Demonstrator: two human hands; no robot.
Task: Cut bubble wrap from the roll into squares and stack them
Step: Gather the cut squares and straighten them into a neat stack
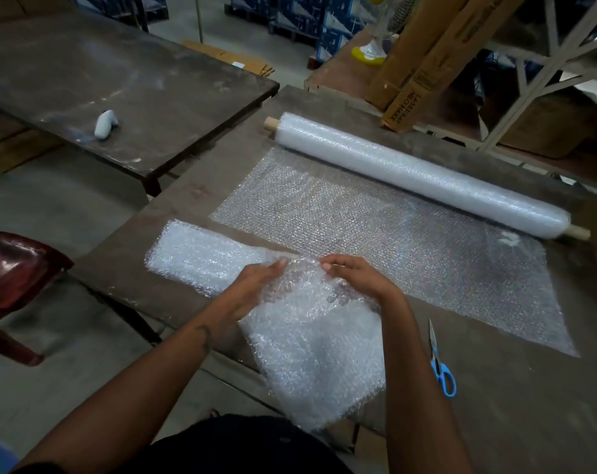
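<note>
Frame centre: left hand (pixel 256 283) and right hand (pixel 353 273) both pinch the top edge of a cut clear bubble wrap sheet (pixel 317 343). Square edges, then lay onto the white stack (pixel 201 256), centre-left. Blue-handled scissors (pixel 440 364) idle, lower right.

Head-worn camera looks forward and down, close over the table (pixel 194 213).

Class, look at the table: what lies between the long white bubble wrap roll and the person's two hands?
In the head view, the unrolled clear sheet lies flat between the long white bubble wrap roll and the hands, left hand and right hand.
</note>
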